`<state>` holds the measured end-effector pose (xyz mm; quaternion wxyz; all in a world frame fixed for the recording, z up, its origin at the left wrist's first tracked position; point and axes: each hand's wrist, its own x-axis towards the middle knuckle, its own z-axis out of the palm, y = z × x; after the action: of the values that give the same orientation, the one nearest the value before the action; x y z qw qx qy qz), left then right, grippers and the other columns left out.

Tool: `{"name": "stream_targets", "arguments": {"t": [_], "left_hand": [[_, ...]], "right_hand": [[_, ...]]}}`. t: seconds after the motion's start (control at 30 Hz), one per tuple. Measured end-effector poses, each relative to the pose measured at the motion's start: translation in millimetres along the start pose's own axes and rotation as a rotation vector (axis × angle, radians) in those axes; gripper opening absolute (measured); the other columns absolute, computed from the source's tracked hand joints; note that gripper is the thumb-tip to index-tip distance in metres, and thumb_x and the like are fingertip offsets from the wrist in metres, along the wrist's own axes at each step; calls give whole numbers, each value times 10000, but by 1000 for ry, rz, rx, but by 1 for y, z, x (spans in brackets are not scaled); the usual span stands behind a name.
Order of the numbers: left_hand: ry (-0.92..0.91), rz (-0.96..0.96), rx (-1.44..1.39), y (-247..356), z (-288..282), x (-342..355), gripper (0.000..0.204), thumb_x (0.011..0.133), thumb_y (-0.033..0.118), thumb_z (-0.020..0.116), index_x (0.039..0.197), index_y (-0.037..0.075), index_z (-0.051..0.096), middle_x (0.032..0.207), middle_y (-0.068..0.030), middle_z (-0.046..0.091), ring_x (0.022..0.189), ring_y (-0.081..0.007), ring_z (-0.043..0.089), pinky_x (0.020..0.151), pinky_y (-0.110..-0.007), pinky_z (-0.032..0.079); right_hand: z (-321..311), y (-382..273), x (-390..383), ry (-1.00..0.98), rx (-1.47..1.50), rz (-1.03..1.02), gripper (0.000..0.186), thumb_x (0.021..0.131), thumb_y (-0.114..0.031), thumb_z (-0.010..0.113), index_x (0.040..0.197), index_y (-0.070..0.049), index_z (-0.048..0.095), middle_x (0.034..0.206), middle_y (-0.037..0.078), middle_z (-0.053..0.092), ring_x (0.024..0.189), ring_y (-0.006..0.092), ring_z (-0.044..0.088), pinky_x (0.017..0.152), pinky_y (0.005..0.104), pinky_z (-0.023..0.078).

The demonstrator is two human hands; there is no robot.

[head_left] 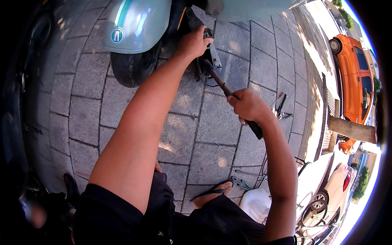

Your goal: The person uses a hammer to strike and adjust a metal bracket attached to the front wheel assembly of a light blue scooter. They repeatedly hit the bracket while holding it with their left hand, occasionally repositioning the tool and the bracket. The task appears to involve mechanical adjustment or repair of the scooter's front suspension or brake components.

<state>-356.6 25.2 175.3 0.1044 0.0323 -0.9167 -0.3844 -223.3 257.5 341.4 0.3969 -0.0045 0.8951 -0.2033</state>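
Observation:
A pale blue scooter [139, 28] with a dark rear tyre [132, 67] stands in front of me. My left hand [195, 43] is closed around a dark part beside that wheel, next to a grey metal bracket [215, 57]. What exactly the fingers hold there is partly hidden. My right hand [247, 105] grips a long-handled tool that looks like a hammer [220, 83], with a brown shaft and a black grip end. The tool slants up and left, and its far end lies against or just beside the dark parts under the bracket; contact cannot be told.
Black-handled pliers [281, 105] lie on the paving right of my right hand. A thin cable [220, 145] curves over the slabs. By my sandalled foot [212, 191] are teal-handled pliers [244, 184], a thin rod [250, 174] and a white bag [256, 204]. Another person's dark shoe [71, 185] shows at left.

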Motion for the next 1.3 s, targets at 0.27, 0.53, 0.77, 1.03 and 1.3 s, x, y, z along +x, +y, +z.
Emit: {"name": "stream_targets", "arguments": {"t": [0.27, 0.53, 0.77, 1.03, 1.3], "left_hand": [[-24, -1, -14, 29, -9, 19, 690, 983, 530, 709, 1499, 106, 535, 1362, -229, 698, 1254, -434, 666, 1043, -500, 535], [18, -35, 12, 14, -10, 16, 698, 948, 508, 778, 1456, 73, 576, 1271, -225, 739, 1205, -402, 705, 1030, -473, 544], [155, 8, -217, -2, 2, 23, 706, 910, 448, 855, 1409, 5, 621, 1241, -188, 768, 1154, -315, 743, 1008, -409, 559], [161, 43, -180, 2, 2, 24, 731, 934, 453, 836, 1449, -6, 596, 1246, -191, 772, 1177, -317, 745, 1013, -419, 563], [148, -4, -156, 3, 1, 22, 712, 946, 430, 833, 1466, 7, 593, 1260, -186, 772, 1195, -318, 738, 1044, -408, 553]], "right_hand": [[155, 125, 53, 532, 134, -234, 344, 1100, -338, 553, 1199, -17, 628, 949, 342, 701, 973, 562, 670, 826, 621, 514], [51, 45, 3, -20, 238, 8, 341, 1121, -315, 550, 1135, 18, 623, 776, 239, 645, 756, 480, 651, 737, 529, 535], [112, 88, 34, 331, -16, -218, 392, 1132, -331, 498, 1244, 17, 640, 971, 338, 715, 948, 566, 679, 826, 608, 526], [107, 85, 40, 213, 149, -132, 395, 1119, -349, 517, 1221, 11, 645, 871, 278, 722, 757, 451, 733, 680, 550, 574], [25, 23, 12, 111, -32, -138, 386, 1105, -302, 520, 1071, 51, 672, 846, 269, 721, 774, 438, 737, 763, 554, 559]]}}
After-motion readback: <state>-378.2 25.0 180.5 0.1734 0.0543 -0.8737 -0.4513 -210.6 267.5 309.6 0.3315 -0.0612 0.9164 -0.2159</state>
